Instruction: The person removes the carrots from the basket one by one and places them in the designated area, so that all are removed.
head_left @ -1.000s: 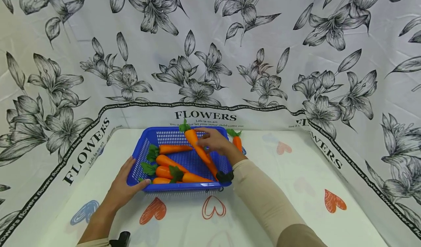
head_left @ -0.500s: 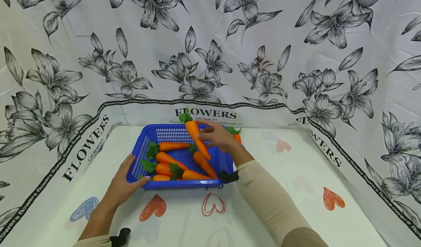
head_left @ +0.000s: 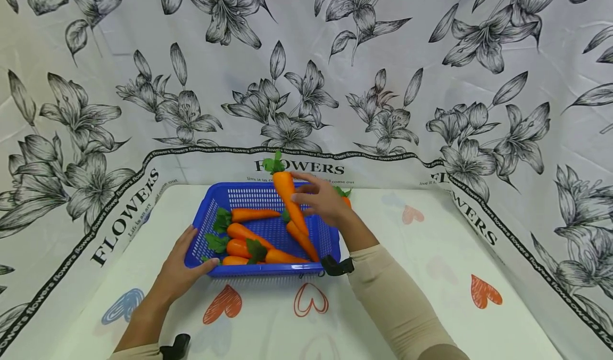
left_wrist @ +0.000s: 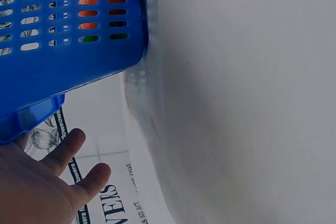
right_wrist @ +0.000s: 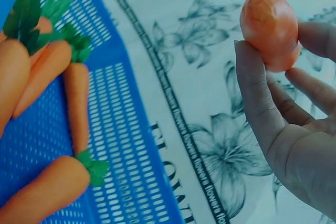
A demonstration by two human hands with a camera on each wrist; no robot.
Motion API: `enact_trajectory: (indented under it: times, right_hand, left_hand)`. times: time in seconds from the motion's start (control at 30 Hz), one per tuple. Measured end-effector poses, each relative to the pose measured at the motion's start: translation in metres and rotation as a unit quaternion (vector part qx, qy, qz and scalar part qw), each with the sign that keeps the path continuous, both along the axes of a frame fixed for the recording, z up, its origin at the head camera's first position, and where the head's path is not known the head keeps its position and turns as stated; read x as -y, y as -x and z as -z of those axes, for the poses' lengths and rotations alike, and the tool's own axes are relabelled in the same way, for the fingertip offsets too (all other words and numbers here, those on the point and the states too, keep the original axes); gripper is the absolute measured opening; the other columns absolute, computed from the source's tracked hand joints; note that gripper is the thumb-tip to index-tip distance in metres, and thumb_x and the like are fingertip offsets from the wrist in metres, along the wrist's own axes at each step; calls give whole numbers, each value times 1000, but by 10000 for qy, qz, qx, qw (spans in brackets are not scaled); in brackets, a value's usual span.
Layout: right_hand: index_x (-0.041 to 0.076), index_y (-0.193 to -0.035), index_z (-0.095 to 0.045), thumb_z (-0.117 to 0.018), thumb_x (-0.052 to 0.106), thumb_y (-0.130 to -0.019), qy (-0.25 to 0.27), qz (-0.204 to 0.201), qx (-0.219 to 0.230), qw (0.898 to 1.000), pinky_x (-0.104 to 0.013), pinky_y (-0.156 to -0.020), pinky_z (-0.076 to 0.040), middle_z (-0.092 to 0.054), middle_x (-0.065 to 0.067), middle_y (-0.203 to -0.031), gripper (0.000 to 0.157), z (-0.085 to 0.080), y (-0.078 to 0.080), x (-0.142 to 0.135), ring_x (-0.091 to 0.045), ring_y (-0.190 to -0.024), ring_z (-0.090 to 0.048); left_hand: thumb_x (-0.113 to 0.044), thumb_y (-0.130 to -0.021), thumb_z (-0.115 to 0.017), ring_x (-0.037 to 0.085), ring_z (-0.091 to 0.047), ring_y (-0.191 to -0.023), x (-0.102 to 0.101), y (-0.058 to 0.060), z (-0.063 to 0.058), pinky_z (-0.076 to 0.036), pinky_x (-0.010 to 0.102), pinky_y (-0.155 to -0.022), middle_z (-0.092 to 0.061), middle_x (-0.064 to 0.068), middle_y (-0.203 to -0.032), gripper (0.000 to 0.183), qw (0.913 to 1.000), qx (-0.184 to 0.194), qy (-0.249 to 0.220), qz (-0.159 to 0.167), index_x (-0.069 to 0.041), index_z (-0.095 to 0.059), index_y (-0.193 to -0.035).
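Observation:
My right hand (head_left: pixel 322 199) pinches an orange carrot (head_left: pixel 287 192) with a green leafy top, raised over the right half of a blue plastic basket (head_left: pixel 265 268). The carrot leans, its leaves up and its tip down. In the right wrist view, the thumb and fingers sit around that carrot (right_wrist: pixel 270 30), seen end-on. My left hand (head_left: pixel 179 267) rests at the basket's near left corner, thumb on the rim and fingers along the outer side. Two straight, spread fingers (left_wrist: pixel 92 179) show in the left wrist view. Several carrots (head_left: pixel 249 236) lie in the basket.
Partly hidden behind my right hand, another carrot (head_left: pixel 346 196) lies on the table just right of the basket. The white table cover (head_left: pixel 407 275) has printed hearts. A flower-printed cloth (head_left: pixel 306 109) stands behind and at both sides.
My right hand has lifted the carrot a little and turned it more upright. The carrot below it in the basket shows more now. My left hand has stayed at the corner.

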State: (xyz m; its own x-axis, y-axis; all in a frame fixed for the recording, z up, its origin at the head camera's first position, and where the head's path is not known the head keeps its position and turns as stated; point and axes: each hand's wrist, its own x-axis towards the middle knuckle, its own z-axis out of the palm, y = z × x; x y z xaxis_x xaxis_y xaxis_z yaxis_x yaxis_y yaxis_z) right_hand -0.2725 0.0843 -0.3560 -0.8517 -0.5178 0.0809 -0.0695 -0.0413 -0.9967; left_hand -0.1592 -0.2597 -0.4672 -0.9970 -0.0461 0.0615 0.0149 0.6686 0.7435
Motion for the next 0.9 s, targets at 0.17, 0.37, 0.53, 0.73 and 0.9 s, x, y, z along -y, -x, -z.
enact_trajectory:
  times: [0.17, 0.37, 0.53, 0.73, 0.9]
  right_hand:
    - [19, -143, -49, -65, 9, -92, 320, -24, -191, 9993, -48, -77, -56, -54, -22, -119, 54, -9, -10, -5, -36, -98, -61]
    - [17, -145, -46, -63, 7, -93, 581, 40, -235, 9980, -49, -81, -55, -55, -23, -117, 55, -19, -23, -9, -36, -101, -60]
    - [15, -145, -46, -63, 6, -92, 755, 136, -308, 9966, -49, -82, -54, -56, -22, -113, 56, -27, -34, -13, -36, -100, -60]
    - [15, -144, -46, -63, 8, -92, 977, 221, -526, 9936, -52, -82, -53, -57, -24, -113, 56, -35, -41, -19, -38, -101, -59]
    - [16, -144, -46, -63, 8, -92, 1069, 345, -675, 9914, -52, -82, -53, -57, -25, -114, 55, -39, -42, -25, -39, -102, -59]
  left_hand:
    - [-43, -85, -71, 51, -14, -137, 0, 1, 0, -21, 74, -99, 0, 14, -160, 100, 10000, 6, 7, 8, -16, -7, -157]
    - [-44, -84, -71, 51, -14, -137, -1, 0, 1, -21, 74, -98, 0, 14, -160, 101, 10000, 59, 7, 6, -16, -7, -157]
    - [-45, -84, -71, 51, -14, -137, -1, 0, 1, -21, 74, -99, 0, 13, -160, 101, 10000, 80, -21, 23, -16, -7, -157]
    - [-46, -84, -71, 51, -14, -137, -1, 0, 0, -21, 74, -98, 0, 13, -160, 101, 10000, 75, 28, -11, -17, -7, -157]
    - [-46, -84, -71, 52, -13, -137, 0, 0, -1, -20, 74, -98, 0, 14, -160, 101, 10000, 69, -21, 5, -16, -7, -157]
